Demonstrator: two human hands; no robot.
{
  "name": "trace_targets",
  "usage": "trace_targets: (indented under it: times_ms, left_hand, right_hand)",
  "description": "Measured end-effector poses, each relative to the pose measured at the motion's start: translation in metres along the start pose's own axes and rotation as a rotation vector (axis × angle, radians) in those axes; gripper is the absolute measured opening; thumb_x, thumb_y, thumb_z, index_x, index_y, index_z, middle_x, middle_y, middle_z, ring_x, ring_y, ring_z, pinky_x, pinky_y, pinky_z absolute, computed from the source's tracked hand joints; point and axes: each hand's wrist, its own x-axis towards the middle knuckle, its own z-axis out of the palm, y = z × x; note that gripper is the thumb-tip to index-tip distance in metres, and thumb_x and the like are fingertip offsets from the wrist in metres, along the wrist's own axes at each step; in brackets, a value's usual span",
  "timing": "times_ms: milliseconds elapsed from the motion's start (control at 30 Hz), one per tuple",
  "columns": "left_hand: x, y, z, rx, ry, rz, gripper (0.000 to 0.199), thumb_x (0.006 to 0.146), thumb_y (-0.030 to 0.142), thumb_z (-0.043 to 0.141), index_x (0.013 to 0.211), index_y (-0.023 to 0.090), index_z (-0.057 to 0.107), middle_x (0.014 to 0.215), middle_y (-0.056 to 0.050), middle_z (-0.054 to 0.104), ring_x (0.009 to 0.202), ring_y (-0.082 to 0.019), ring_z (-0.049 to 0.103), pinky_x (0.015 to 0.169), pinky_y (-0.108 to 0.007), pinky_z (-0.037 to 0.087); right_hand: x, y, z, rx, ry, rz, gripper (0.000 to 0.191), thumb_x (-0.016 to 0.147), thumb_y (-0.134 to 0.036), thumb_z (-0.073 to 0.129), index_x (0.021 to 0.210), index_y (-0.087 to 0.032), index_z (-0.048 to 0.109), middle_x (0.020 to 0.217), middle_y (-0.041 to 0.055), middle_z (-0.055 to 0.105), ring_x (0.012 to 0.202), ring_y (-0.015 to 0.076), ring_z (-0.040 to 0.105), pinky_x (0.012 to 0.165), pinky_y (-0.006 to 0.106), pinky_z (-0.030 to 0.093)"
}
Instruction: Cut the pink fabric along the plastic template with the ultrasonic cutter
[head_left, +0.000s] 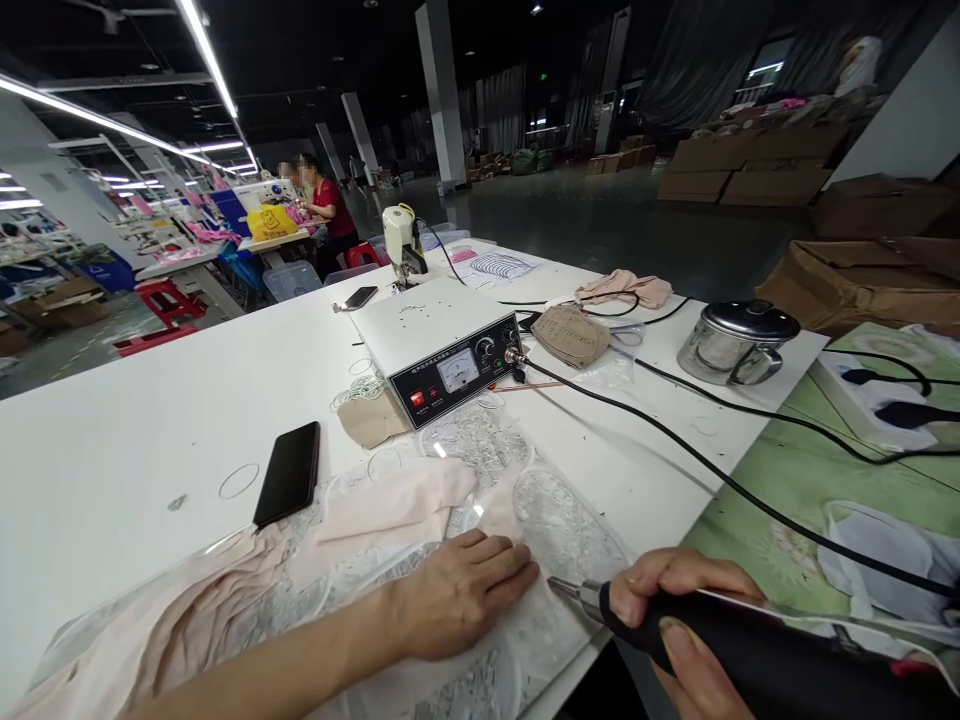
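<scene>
My left hand (469, 595) lies palm down with its fingers extended, pressing on pale pink fabric (499, 510) over a clear, scratched plastic sheet (562, 510). Wrapped around the black handle of a corded ultrasonic cutter (705, 630) is my right hand (675, 600). The cutter's narrow metal tip points left, close to my left fingertips; whether it touches the fabric I cannot tell. A folded pale pink piece (397, 500) lies just beyond my left hand. Overlapping fabric layers (187, 620) are stacked at the lower left, partly behind my forearm.
A control box (450, 345) with a dial meter stands mid-table, its black cable (660, 425) running right. Nearby are a phone (289, 472), cardboard templates (571, 335) and a lidded metal cup (735, 345). A power strip (870, 400) sits on the green surface at right.
</scene>
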Motion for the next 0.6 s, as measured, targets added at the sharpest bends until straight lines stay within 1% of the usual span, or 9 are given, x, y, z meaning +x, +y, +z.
trace_targets:
  times_ms: [200, 267, 400, 600]
  left_hand:
    - [0.0004, -0.0034, -0.0046, 0.028, -0.01, -0.019, 0.031, 0.1, 0.01, 0.03, 0.118, 0.005, 0.055, 0.113, -0.019, 0.065, 0.097, -0.022, 0.063, 0.076, -0.033, 0.051]
    - [0.0002, -0.0047, -0.0053, 0.036, -0.014, -0.007, 0.031, 0.1, 0.01, 0.031, 0.118, 0.005, 0.055, 0.115, -0.018, 0.065, 0.102, -0.023, 0.063, 0.08, -0.034, 0.052]
    - [-0.0027, -0.0067, -0.0035, 0.064, -0.012, 0.007, 0.029, 0.1, 0.011, 0.034, 0.119, 0.005, 0.055, 0.121, -0.018, 0.063, 0.118, -0.025, 0.057, 0.095, -0.037, 0.05]
    - [-0.004, -0.0067, -0.0024, 0.062, -0.015, 0.009, 0.03, 0.1, 0.012, 0.034, 0.121, 0.005, 0.054, 0.113, -0.017, 0.064, 0.113, -0.027, 0.059, 0.095, -0.039, 0.05]
  right_hand:
    - [-0.0001, 0.0059, -0.0034, -0.005, 0.0, 0.005, 0.011, 0.085, -0.026, 0.066, 0.09, -0.024, 0.056, 0.075, 0.0022, 0.062, 0.065, 0.0163, 0.062, 0.06, 0.033, 0.058]
    - [-0.0007, 0.0068, -0.0058, -0.012, -0.005, 0.008, 0.012, 0.084, -0.025, 0.067, 0.09, -0.024, 0.056, 0.073, 0.0019, 0.062, 0.065, 0.0169, 0.063, 0.06, 0.034, 0.059]
    - [-0.0009, 0.0074, -0.0095, -0.036, -0.032, 0.024, 0.017, 0.08, -0.023, 0.072, 0.088, -0.025, 0.057, 0.072, 0.002, 0.063, 0.064, 0.0181, 0.063, 0.058, 0.034, 0.059]
    - [-0.0021, 0.0066, -0.0077, -0.026, -0.027, -0.022, 0.018, 0.079, -0.024, 0.072, 0.089, -0.025, 0.057, 0.073, 0.0018, 0.063, 0.063, 0.0182, 0.063, 0.057, 0.035, 0.059]
